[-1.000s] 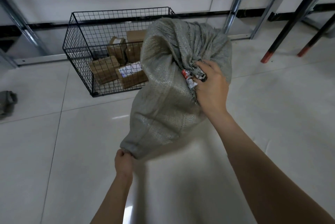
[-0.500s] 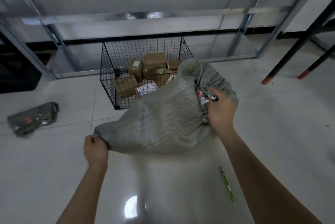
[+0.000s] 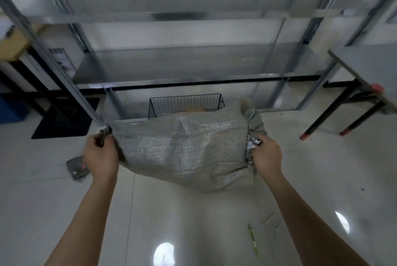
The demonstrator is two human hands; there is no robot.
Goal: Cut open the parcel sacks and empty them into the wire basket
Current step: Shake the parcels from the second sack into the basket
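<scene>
The left grip (image 3: 101, 156) pinches one corner of the gray sack (image 3: 182, 149). The right grip (image 3: 267, 156) holds its bunched end. The sack hangs in the air, in front of the wire basket (image 3: 184, 102).

Metal shelving (image 3: 150, 17) spans the upper frame. Grey table (image 3: 369, 72) on black legs at right edge. Dark mat (image 3: 64, 121) on floor at left, blue bin (image 3: 10, 106) near it.
</scene>
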